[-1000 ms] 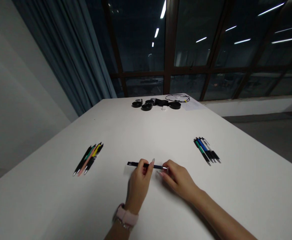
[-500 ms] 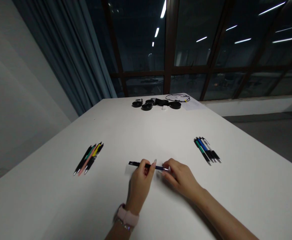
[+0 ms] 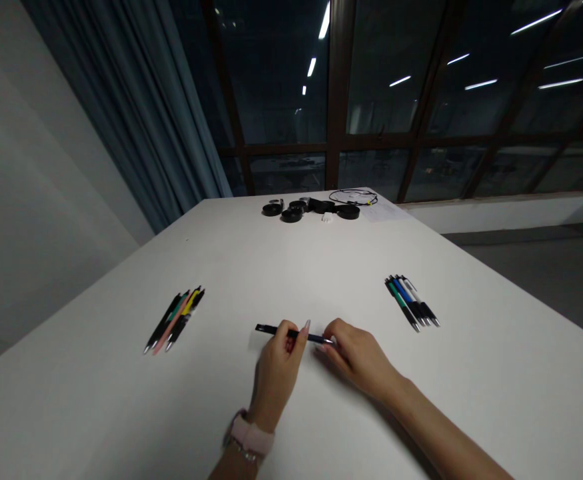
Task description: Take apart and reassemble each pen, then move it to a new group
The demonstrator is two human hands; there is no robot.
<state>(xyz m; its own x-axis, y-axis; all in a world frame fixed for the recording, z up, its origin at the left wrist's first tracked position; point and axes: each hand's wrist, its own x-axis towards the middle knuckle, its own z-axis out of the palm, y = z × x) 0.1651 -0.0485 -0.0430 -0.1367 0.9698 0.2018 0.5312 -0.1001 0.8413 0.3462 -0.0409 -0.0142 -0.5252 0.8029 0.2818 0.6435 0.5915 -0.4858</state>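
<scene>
A wide white desk (image 3: 291,267) fills the lower view, with a grey curtain (image 3: 136,113) and dark window panes (image 3: 396,93) behind its far edge; at that far edge sits a cluster of black round items (image 3: 311,209) with a thin looped cable (image 3: 354,196) beside them, all well apart from the person. On the desk's left side lies a bundle of pens (image 3: 175,319) in black, green, pink and yellow, laid parallel and touching; on the right side lies a second bundle of pens (image 3: 411,302) in green, blue, white and black, likewise side by side. Near the front middle, the left hand (image 3: 277,370), a pale watch (image 3: 249,437) on its wrist, pinches the barrel of a dark pen (image 3: 291,331) between thumb and fingers; the right hand (image 3: 358,357) closes its fingertips on the pen's right end; the pen is level, crosswise, just above the desk between the two bundles.
</scene>
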